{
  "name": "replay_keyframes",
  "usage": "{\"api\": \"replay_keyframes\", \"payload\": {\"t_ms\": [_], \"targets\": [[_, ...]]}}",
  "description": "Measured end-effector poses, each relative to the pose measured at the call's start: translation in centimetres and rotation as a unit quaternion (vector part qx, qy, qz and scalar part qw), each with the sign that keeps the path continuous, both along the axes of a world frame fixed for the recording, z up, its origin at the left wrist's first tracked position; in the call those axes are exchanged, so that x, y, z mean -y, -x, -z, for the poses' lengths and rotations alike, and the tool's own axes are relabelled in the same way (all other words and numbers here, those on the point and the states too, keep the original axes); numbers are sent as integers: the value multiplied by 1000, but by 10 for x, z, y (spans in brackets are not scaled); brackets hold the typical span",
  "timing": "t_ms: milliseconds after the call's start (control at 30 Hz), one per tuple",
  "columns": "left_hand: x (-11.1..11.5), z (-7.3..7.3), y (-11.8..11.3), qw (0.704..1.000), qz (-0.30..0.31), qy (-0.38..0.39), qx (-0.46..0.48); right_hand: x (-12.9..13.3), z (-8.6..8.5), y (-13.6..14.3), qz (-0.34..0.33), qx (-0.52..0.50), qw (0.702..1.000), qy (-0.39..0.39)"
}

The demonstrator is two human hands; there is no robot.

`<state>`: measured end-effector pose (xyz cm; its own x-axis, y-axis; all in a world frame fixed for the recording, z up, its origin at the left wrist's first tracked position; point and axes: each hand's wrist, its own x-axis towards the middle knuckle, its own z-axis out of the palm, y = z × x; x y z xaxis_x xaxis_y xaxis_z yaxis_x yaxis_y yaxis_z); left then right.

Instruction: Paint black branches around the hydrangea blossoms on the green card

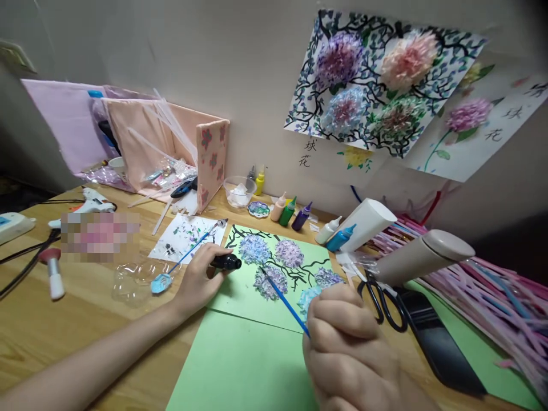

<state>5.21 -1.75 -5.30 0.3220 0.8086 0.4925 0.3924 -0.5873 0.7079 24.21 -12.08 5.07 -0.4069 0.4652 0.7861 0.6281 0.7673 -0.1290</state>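
My left hand (199, 278) is wrapped round a small black bottle (228, 262), tipped sideways over the left side of a green sheet (240, 294). In my right hand (346, 348), closed in front of the sheet, is a thin blue paintbrush (287, 305). Its dark tip points up and left, at the upper edge of a purple flower (270, 282); I cannot tell whether it touches. The sheet bears black branches and several fluffy flowers in blue, lilac and teal. My right hand partly covers the teal flower (309, 297).
Behind the sheet stand paint bottles (287, 211), a small palette (258, 209) and a clear bowl (240, 192). A paint-spotted paper (184, 237) with another brush (194, 249) lies left. Scissors (382, 299), a tilted grey bottle (422, 257) and fuzzy stems (471, 297) are right.
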Motion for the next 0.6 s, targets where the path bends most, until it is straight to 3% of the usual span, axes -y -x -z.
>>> {"api": "replay_keyframes", "payload": {"t_ms": [67, 133, 333, 600], "targets": [[0, 0, 0, 1000, -2, -2, 2, -8, -9, 7, -53, -90, 990, -98], [1, 0, 0, 1000, -2, -6, 5, -14, -9, 10, -76, -123, 982, -124], [2, 0, 0, 1000, 3, -6, 9, -25, 1, 11, -79, -66, 990, -92], [1, 0, 0, 1000, 7, 4, 21, -33, 5, 11, -83, -81, 990, -82]]}}
